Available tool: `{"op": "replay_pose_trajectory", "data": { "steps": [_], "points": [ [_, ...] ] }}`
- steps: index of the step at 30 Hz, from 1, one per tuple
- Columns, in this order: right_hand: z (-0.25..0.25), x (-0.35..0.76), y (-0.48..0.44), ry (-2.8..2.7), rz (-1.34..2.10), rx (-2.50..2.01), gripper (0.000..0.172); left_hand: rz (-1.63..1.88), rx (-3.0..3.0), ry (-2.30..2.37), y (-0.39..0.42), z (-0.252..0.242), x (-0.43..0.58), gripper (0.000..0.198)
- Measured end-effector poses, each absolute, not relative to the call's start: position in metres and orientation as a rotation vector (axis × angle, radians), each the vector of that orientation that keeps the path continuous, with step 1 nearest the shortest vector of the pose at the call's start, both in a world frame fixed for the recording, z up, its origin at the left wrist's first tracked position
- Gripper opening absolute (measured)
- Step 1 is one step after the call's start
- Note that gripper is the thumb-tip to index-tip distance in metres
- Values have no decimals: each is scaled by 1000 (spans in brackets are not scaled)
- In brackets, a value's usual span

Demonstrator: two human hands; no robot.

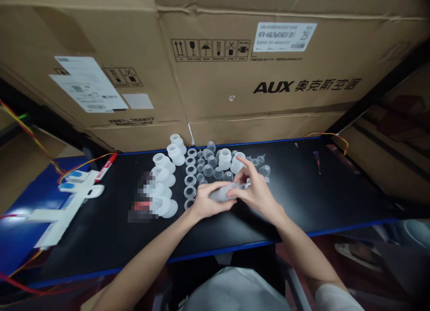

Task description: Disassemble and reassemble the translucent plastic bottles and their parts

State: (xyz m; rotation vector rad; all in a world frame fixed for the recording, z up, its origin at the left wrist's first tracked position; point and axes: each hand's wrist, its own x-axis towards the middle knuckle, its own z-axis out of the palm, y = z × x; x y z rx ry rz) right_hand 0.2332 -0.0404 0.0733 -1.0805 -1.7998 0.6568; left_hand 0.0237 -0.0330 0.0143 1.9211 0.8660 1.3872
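My left hand (208, 201) is wrapped round a translucent white bottle (221, 193), which lies tilted on its side above the black table. The fingers of my right hand (252, 188) close on the bottle's right end; a small clear part shows there, its shape unclear. Beyond my hands stand two white bottles (225, 158) among several clear domed caps (208, 170). A column of white rings (190, 180) runs along the left of the caps. Further left, several white bottles (163, 162) form a slanting row, partly covered by a pixelated patch.
A large cardboard box (208, 87) walls off the back. On the left lie a red and white marker (106, 166) and a white power strip (72, 208) with cables. A small screwdriver (317, 161) lies at the right.
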Motion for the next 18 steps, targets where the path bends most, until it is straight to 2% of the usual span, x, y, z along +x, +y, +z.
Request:
{"op": "replay_pose_trajectory", "data": {
  "steps": [2,4,6,8,13,16,18],
  "points": [
    [82,258,-38,-1678,538,-1042,66,1399,1947,853,-32,13,23,51],
    [87,289,-39,-1396,313,-1102,39,1417,1941,845,-30,12,20,53],
    [83,320,-43,-1218,135,-1185,29,1440,1932,858,-28,10,18,47],
    [69,343,-48,-1347,123,-1289,28,1452,1930,875,-27,7,17,41],
    [17,353,-61,-1930,254,-1402,33,1427,1965,861,-27,1,17,41],
    [3,340,-69,-1847,235,-1419,27,1445,2012,805,-27,3,18,39],
    [6,327,-76,-1634,215,-1361,31,1467,2039,770,-28,6,19,36]
  ]
}}
